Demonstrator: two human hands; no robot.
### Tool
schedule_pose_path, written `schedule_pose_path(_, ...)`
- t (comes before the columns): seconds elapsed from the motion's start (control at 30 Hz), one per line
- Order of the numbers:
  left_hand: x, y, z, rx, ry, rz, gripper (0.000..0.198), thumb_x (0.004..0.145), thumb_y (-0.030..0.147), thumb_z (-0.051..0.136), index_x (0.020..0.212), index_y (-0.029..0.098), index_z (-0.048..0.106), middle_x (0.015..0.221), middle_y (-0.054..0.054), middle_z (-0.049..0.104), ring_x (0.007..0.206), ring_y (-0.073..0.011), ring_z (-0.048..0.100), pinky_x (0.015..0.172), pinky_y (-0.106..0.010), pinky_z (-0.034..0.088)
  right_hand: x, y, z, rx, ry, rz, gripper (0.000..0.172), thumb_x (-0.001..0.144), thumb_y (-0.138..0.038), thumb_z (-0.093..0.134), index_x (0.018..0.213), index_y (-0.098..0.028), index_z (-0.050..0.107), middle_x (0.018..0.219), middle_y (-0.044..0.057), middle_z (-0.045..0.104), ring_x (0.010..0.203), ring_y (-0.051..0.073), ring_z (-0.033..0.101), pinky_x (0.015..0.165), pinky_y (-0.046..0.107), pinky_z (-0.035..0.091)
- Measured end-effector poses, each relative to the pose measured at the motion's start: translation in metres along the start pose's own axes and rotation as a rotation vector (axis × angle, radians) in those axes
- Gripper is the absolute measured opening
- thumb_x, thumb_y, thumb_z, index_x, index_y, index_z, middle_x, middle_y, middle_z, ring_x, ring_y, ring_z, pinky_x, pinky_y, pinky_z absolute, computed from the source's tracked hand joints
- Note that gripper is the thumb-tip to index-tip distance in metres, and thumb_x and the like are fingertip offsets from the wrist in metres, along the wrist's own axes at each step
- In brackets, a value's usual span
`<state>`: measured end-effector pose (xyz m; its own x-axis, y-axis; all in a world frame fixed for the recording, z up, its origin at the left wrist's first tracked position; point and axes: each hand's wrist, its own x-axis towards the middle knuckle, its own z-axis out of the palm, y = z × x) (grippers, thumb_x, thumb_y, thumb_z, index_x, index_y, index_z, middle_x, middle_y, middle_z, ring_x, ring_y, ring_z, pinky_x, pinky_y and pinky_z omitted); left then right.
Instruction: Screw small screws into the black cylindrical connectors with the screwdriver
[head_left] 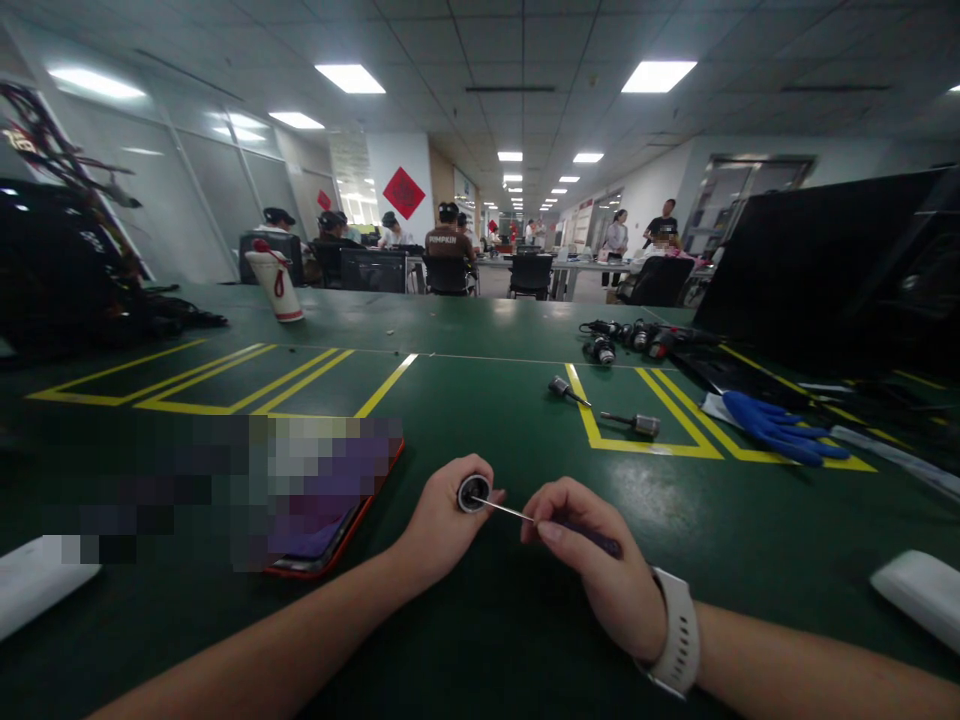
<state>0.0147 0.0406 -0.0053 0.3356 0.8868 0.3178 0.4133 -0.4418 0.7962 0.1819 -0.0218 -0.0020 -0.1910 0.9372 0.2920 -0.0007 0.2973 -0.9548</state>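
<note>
While the left grip [444,515] surrounds a cylinder [469,487], screwdriver [511,512] tip at exposed end

So there's one green surface [480,400] and two grips, the left grip [442,520] and the right grip [611,585]. One round hollow part [473,494], one thin-shafted tool [592,540], one watch [679,635]. Loose metal pieces with thin shafts: two, one farther left [560,387], one nearer and right [643,425]. The far-right jumble of parts [602,350] has at least three, too tangled to count properly. At least one blue glove [776,430] on the right, one cup [277,285] far left, one red-edged device [375,500] near left, plus two white objects, near left [45,585] and near right [922,595]. Two red diamonds far left, big [404,193] and small [324,200].
</note>
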Motion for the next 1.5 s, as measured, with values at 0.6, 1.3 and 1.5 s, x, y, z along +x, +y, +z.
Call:
schedule_pose_path(0.6,0.0,-0.004,0.001,-0.113,-0.03,0.036,0.013,0.07,0.02,0.059,0.064,0.019,0.047,0.061,0.005,0.047,0.058,-0.0122,0.047,0.056,-0.024,0.038,0.0,-0.008,0.003,-0.113,-0.035,-0.052,0.011,0.086,-0.024,0.048,0.084,-0.02,0.058,0.086,0.003,0.059,0.079,0.018,0.053,0.069,0.031,0.04)
schedule_pose_path(1.3,-0.001,-0.006,0.0,-0.127,-0.002,0.038,0.015,0.07,0.019,0.06,0.064,0.019,0.046,0.061,0.006,0.044,0.056,-0.0106,0.043,0.053,-0.022,0.036,0.0,-0.008,0.004,-0.156,-0.053,-0.096,0.01,0.086,-0.023,0.047,0.082,-0.021,0.056,0.085,0.003,0.056,0.079,0.018,0.052,0.072,0.032,0.041)
schedule_pose_path(1.5,-0.002,-0.004,0.0,-0.084,0.015,0.019,0.014,0.072,0.021,0.06,0.065,0.019,0.047,0.06,0.006,0.044,0.054,-0.0103,0.041,0.052,-0.022,0.034,0.0,-0.008,0.005,-0.125,-0.029,-0.091,0.01,0.086,-0.023,0.048,0.082,-0.02,0.056,0.085,0.003,0.057,0.08,0.018,0.052,0.072,0.032,0.04)
